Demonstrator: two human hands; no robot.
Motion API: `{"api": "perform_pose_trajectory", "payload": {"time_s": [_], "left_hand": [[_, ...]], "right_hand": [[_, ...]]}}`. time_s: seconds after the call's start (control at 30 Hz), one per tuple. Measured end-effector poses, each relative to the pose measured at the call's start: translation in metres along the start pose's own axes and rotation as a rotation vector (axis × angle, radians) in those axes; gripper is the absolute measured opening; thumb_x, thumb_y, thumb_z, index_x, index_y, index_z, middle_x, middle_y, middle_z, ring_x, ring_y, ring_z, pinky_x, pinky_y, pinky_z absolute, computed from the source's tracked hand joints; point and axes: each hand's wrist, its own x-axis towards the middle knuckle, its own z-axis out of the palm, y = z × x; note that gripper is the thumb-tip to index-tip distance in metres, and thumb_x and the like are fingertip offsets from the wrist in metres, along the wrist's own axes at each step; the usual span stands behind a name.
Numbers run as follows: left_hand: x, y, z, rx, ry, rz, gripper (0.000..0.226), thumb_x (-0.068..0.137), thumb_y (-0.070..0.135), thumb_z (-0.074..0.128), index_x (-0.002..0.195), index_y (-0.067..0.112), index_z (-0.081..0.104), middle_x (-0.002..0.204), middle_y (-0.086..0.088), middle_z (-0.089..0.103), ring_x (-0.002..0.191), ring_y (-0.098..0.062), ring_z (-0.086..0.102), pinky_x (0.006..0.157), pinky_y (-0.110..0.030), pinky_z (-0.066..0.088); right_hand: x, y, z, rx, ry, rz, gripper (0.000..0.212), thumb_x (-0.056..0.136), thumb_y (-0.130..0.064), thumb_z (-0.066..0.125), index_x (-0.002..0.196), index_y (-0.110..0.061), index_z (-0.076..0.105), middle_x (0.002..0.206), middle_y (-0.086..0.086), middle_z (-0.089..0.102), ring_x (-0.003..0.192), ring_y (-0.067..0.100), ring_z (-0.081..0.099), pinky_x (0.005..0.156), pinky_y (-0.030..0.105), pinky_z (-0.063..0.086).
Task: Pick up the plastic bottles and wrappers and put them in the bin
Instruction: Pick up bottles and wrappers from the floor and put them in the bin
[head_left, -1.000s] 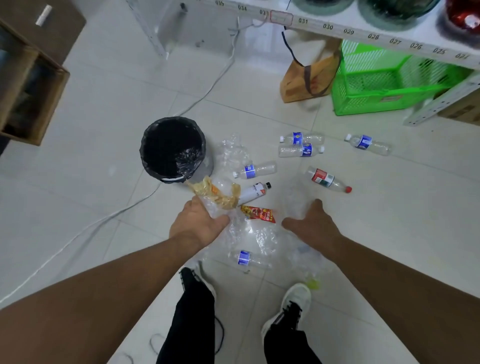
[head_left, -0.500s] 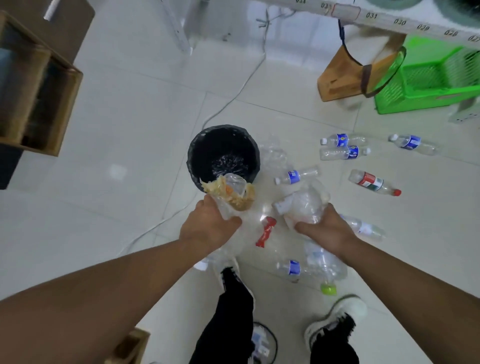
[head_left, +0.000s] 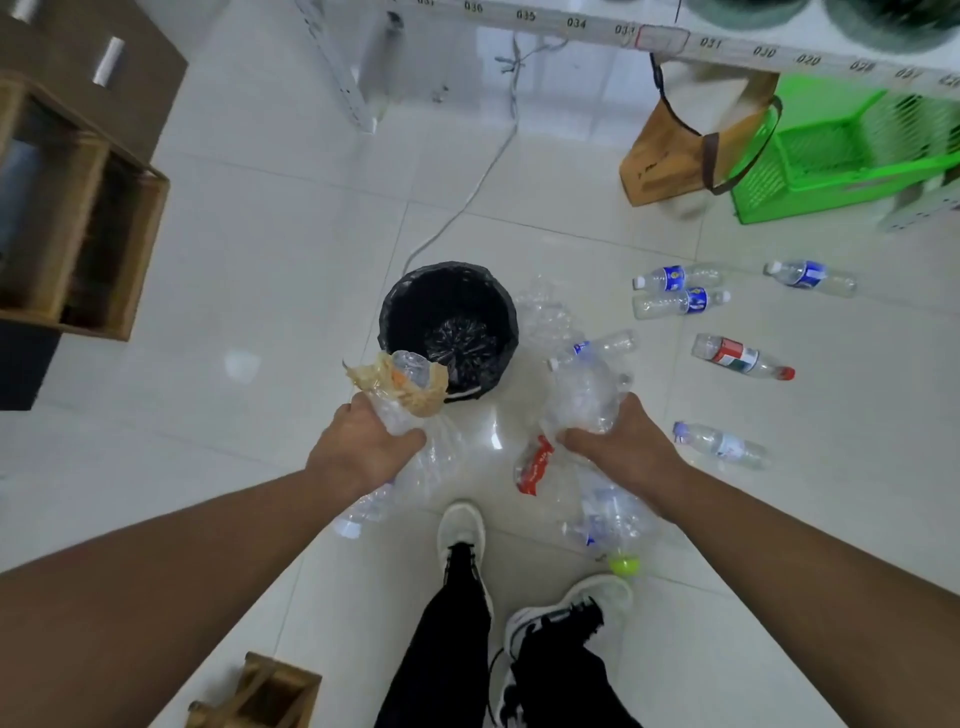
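Task judged barely begun: the bin (head_left: 449, 327) appears empty; the left hand (head_left: 363, 447) is clenched on wrappers just beside its rim, the right hand (head_left: 618, 447) on crushed bottles nearby, and several bottles (head_left: 675, 293) are left on the floor beyond it.

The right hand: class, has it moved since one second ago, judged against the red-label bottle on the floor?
Yes. The right hand has lifted off the floor, now clutching clear wrappers, nearer the bin; red-label bottle stays put.

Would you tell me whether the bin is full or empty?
Apparently empty: the bin shows only its crumpled black liner at the bottom.
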Motion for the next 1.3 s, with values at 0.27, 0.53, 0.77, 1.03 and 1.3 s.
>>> {"api": "perform_pose_trajectory", "payload": {"time_s": [0.27,0.53,0.77,1.03,1.3], "left_hand": [[0.005,0.011,0.001,0.051,0.010,0.088,0.052,0.071,0.058,0.063,0.104,0.016,0.065,0.066,0.001,0.076,0.065,-0.009,0.074,0.075,-0.034,0.060],[0.075,0.007,-0.025,-0.048,0.011,0.162,0.046,0.088,0.054,0.076,0.117,0.030,0.051,0.095,0.013,0.065,0.082,-0.001,0.061,0.067,-0.020,0.045],[0.193,-0.004,-0.028,0.034,-0.197,0.122,0.083,0.075,0.074,0.068,0.128,0.010,0.067,0.107,-0.006,0.078,0.100,-0.026,0.076,0.095,-0.046,0.063],[0.254,0.008,-0.020,0.114,-0.165,0.167,0.122,0.078,0.086,0.065,0.168,0.013,0.026,0.159,-0.013,0.052,0.132,-0.034,0.061,0.102,-0.044,0.056],[0.239,-0.004,-0.050,0.108,-0.106,0.247,0.070,0.093,0.048,0.057,0.153,0.014,0.049,0.142,-0.010,0.062,0.123,-0.031,0.064,0.106,-0.049,0.055]], "right_hand": [[-0.008,0.001,0.011,0.172,0.019,-0.001,0.080,0.080,-0.052,0.087,0.133,-0.019,0.037,0.107,-0.005,0.063,0.085,0.011,0.074,0.073,0.039,0.067],[0.015,-0.037,0.041,0.183,-0.020,0.132,0.089,0.081,-0.054,0.076,0.149,-0.022,0.029,0.129,0.005,0.058,0.111,0.030,0.066,0.096,0.051,0.059],[0.085,-0.066,0.107,0.259,0.093,0.177,0.080,0.085,-0.049,0.078,0.148,-0.020,0.038,0.112,-0.003,0.058,0.092,0.010,0.059,0.066,0.032,0.046],[0.113,-0.063,0.142,0.401,0.166,0.322,0.090,0.074,-0.054,0.080,0.148,-0.022,0.040,0.132,0.006,0.063,0.112,0.031,0.068,0.100,0.052,0.058],[0.111,-0.099,0.140,0.354,0.162,0.322,0.072,0.080,-0.051,0.082,0.136,-0.021,0.047,0.119,0.003,0.064,0.104,0.027,0.066,0.097,0.051,0.059]]}}
